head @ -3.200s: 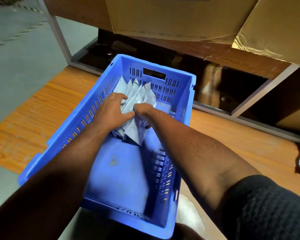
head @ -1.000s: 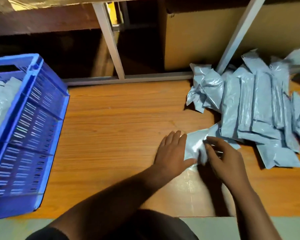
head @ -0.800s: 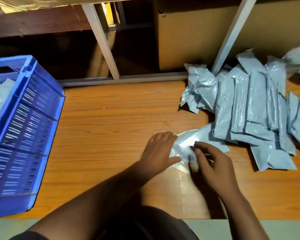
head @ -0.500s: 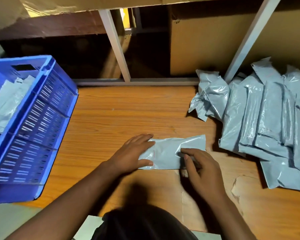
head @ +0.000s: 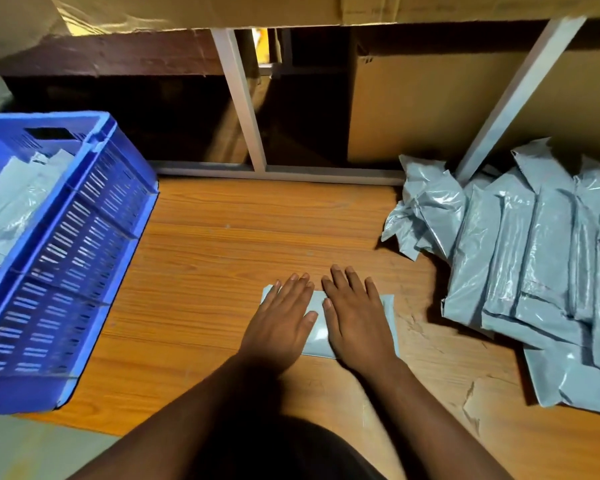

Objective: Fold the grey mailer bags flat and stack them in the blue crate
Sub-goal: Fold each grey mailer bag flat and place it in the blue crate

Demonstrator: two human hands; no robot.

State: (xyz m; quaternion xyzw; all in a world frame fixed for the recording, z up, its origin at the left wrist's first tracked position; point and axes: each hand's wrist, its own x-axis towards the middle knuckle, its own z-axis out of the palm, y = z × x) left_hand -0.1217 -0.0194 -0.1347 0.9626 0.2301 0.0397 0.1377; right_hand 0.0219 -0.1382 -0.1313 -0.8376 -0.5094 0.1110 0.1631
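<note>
A folded grey mailer bag (head: 317, 336) lies flat on the wooden board in front of me. My left hand (head: 281, 320) presses on its left half with straight fingers. My right hand (head: 355, 320) presses flat on its right half, side by side with the left. The blue crate (head: 80, 237) stands at the left and holds several folded grey bags (head: 11, 206). A pile of grey mailer bags (head: 534, 258) lies at the right.
The wooden board (head: 222, 244) runs between crate and pile, with chipped spots near its right front. Behind it stand white metal shelf posts (head: 239, 98), a cardboard box (head: 430, 109) and dark shelf space. Grey floor shows at the lower left.
I left the crate, pulled one bag from the pile to the board's middle and folded it shorter. Both hands, which were pinching its ends, now lie flat on it.
</note>
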